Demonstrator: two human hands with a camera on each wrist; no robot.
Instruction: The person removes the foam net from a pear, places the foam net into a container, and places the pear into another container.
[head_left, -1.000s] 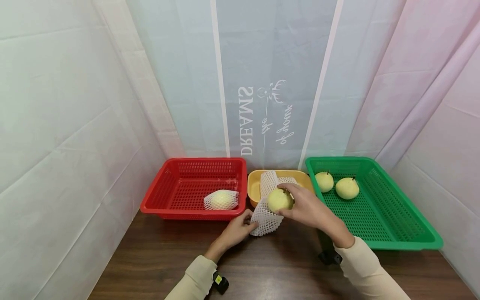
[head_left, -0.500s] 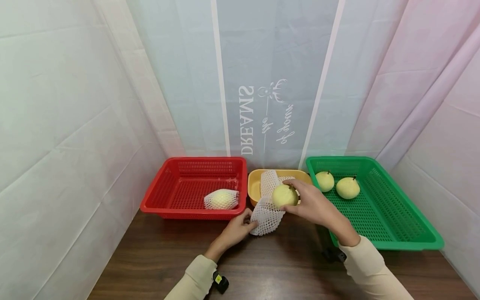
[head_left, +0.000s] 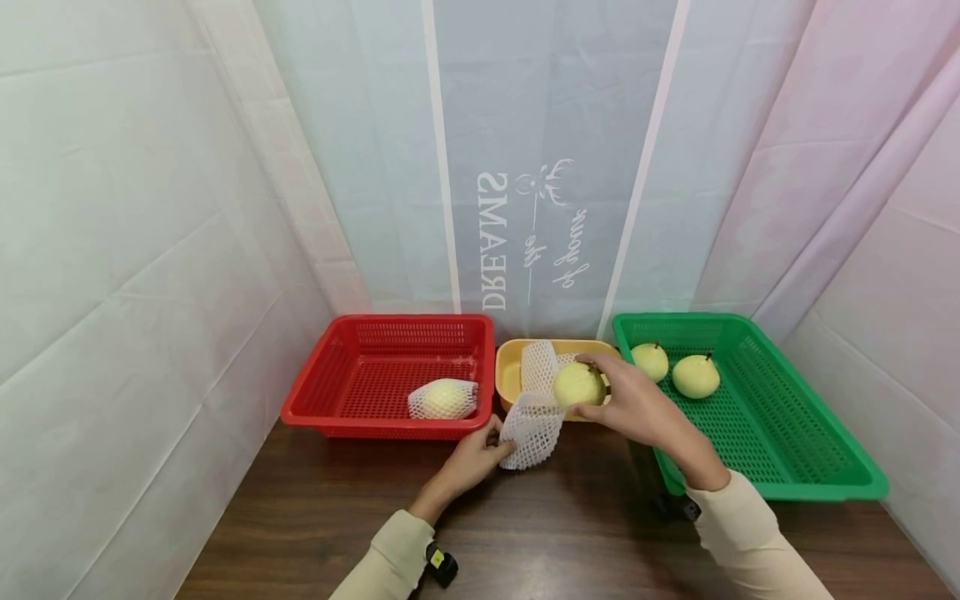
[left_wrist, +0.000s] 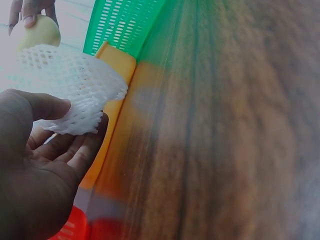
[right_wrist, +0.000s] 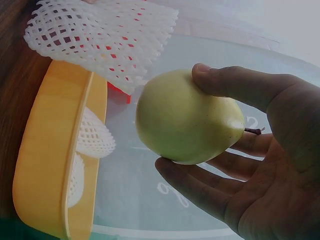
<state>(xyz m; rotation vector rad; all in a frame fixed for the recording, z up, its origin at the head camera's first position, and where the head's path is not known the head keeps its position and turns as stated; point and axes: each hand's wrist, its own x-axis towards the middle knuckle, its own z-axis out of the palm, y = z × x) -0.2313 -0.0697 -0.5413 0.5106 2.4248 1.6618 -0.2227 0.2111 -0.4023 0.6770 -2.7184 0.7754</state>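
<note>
My right hand (head_left: 637, 407) grips a pale yellow-green pear (head_left: 578, 386) by its stem end, thumb on one side and fingers on the other. In the right wrist view the dark stem (right_wrist: 254, 131) points back toward the palm. A white foam net sleeve (head_left: 531, 433) is pinched between thumb and fingers of my left hand (head_left: 471, 458). In the left wrist view the sleeve (left_wrist: 75, 82) looks flattened, and the pear (left_wrist: 40, 34) appears just beyond it. The pear is outside the sleeve; whether they touch I cannot tell.
A red basket (head_left: 300, 412) at left holds a pear in a foam net (head_left: 444, 400). Behind the hands, a yellow tray (head_left: 510, 367) holds more foam nets (head_left: 537, 363). At right, a green basket (head_left: 810, 487) contains two bare pears (head_left: 696, 377). All rest on a dark wooden table (head_left: 525, 542).
My right hand has drawn the pear rightward and slightly up, away from the foam net sleeve. The left hand stays put, still holding the sleeve.
</note>
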